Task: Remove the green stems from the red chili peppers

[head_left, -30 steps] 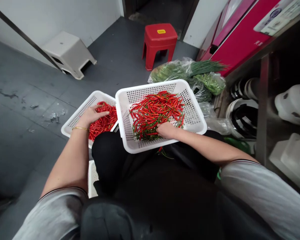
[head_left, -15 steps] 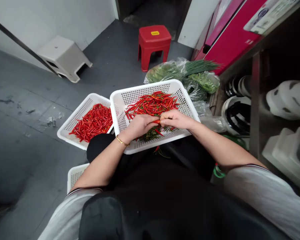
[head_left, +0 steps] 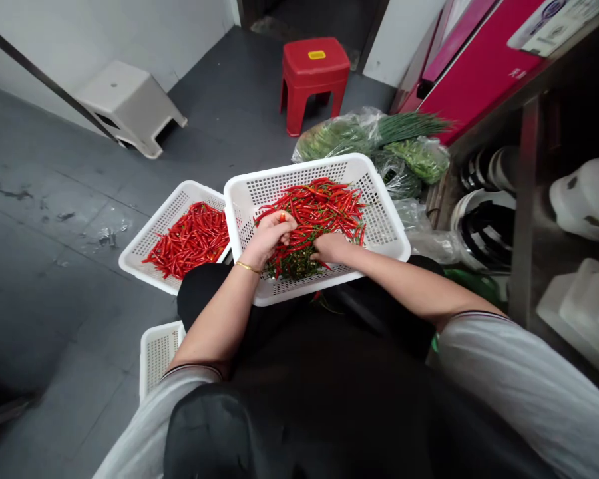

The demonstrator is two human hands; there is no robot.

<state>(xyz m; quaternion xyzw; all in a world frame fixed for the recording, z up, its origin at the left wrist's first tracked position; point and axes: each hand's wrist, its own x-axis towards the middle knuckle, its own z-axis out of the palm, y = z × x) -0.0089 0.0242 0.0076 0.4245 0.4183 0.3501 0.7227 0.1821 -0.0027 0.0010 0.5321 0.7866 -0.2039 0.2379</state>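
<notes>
A white perforated basket (head_left: 239,199) rests on my lap, heaped with red chili peppers (head_left: 324,199). My left hand (head_left: 272,234), with a gold bracelet at its wrist, is closed on a red chili pepper (head_left: 282,217) over the basket's left part; only a bit of red shows between the fingers. Green stems (head_left: 299,263) lie in a pile at the near side of the basket. Beside this pile my right hand (head_left: 332,247) reaches down among the peppers. Its fingers look bent and pressed together, and what they hold, if anything, is hidden.
To the left, a second white basket (head_left: 130,258) holds more red chilies (head_left: 190,239); a third basket (head_left: 160,352) stands nearer. Bagged greens (head_left: 339,136) lie beyond my basket. A red stool (head_left: 315,60), a white stool (head_left: 124,100) and shelving (head_left: 524,199) surround me.
My hands were together over the basket, pinching a red chili between them. Now they are apart: the left has moved left and up, the right down to the pile.
</notes>
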